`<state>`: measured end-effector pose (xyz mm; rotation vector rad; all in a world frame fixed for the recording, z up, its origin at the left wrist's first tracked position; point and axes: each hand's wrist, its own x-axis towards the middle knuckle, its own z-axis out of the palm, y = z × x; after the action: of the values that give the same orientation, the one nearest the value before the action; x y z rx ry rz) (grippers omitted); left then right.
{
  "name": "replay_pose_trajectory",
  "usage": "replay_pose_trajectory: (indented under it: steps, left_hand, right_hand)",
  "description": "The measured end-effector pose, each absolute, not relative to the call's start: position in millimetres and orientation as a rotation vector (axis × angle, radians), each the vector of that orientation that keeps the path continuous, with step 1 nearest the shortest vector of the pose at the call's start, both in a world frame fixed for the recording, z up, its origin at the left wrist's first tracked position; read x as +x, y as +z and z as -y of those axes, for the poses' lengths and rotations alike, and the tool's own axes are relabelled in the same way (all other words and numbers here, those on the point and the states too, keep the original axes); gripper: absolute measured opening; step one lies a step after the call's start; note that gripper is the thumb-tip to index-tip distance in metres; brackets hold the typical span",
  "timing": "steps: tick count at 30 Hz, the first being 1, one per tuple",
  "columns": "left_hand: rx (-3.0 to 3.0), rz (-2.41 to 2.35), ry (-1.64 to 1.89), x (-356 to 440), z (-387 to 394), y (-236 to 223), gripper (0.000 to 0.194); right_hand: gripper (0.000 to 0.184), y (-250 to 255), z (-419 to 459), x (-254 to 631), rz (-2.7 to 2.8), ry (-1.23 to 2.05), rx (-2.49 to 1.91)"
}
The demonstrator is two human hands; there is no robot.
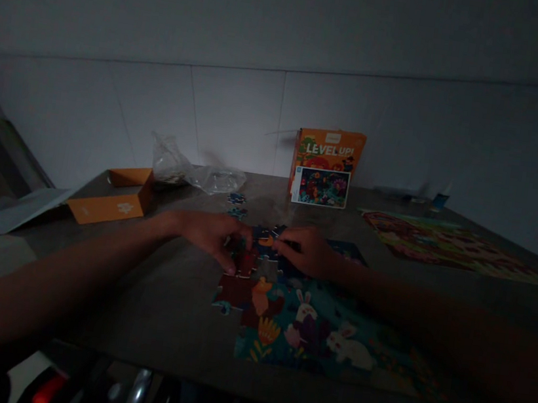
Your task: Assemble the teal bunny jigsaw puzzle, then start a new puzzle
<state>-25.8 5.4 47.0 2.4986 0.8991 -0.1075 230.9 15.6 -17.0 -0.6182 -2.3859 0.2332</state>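
A partly joined jigsaw puzzle (302,345) with rabbits, flowers and a fox-like animal lies in front of me. My left hand (215,235) reaches in from the left, its thumb and fingers around a dark red puzzle piece (247,263) at the puzzle's left side. Just below that lies another red and teal piece (233,292). My right hand (307,249) is closed in a pinch at the edge of a dark blue piece with orange (266,239). Between the hands a gap shows bare table. Dim light blurs the fingertips.
Loose puzzle pieces (236,198) lie beyond my left hand. An orange box (109,207) and clear plastic bags (217,179) stand at left. At the back, a picture card (321,188) leans on an orange "LEVEL UP!" box (330,149). Another puzzle (451,247) lies right.
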Motion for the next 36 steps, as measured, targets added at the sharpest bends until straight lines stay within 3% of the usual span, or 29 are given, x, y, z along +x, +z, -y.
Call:
replay_pose_trajectory:
  steps: [13, 19, 25, 27, 32, 36]
  left_hand:
    - [2.661, -0.846, -0.113, -21, 3, 54, 0.023]
    - [2.815, -0.921, 0.078, -23, 9, 67, 0.054]
    - [2.797, -0.75, -0.088, -22, 7, 58, 0.02]
    - [2.772, -0.766, -0.124, -20, 7, 56, 0.018]
    - [2.766, -1.052, -0.204, -17, 10, 58, 0.047]
    - [2.642, -1.061, -0.249, -18, 10, 59, 0.048]
  right_hand:
    - [0.026, -19, -18, 230, 2.399, 0.163, -0.526]
    - [0.027, -18, -16, 230, 2.404, 0.168, -0.514]
    - [0.027, -18, -15, 229, 2.408, 0.155, -0.495]
    - [0.026, -18, -15, 229, 2.402, 0.151, -0.495]
    - [0.024, -18, -16, 230, 2.418, 0.139, -0.499]
    - [0.025, -18, -16, 230, 2.43, 0.129, -0.493]
